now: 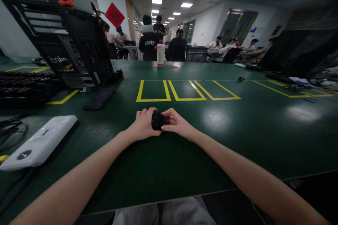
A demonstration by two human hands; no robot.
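Left hand [142, 125]: fingers curled closely round the black piece, thumb along its near side.
Right hand [179, 124]: thumb and fingertips pinched on the piece from 3 o'clock, the other fingers half bent, with a little air inside the palm.
Black piece [157, 122]: gripped between both hands, above the near half of the table; it serves as centre of the clock here. Whether its underside touches the table cannot be told.
Forearms: bare, the left coming in from 8 o'clock, the right from 4.
Table [169, 168]: dark green and glossy, its near edge at 6 o'clock, with pale cloth [182, 212] below that edge.
Yellow tape [145, 100]: three open-ended outlines in a row, from 12 to 2 o'clock, just beyond the hands; more tape lies towards 3 and 10.
White device [44, 142]: lying at 9 o'clock, dark cables [12, 126] beside it.
Dark slab [98, 100]: flat at 10 o'clock, partly pixelated.
PC case [84, 49]: standing farther off at 10 o'clock.
Bottle [160, 56]: white with a red top, upright at 12 o'clock, well apart from the hands.
Small ring [240, 79]: dark, at 2 o'clock.
Other people [150, 44]: seated or standing beyond the table, from 11 to 2 o'clock.
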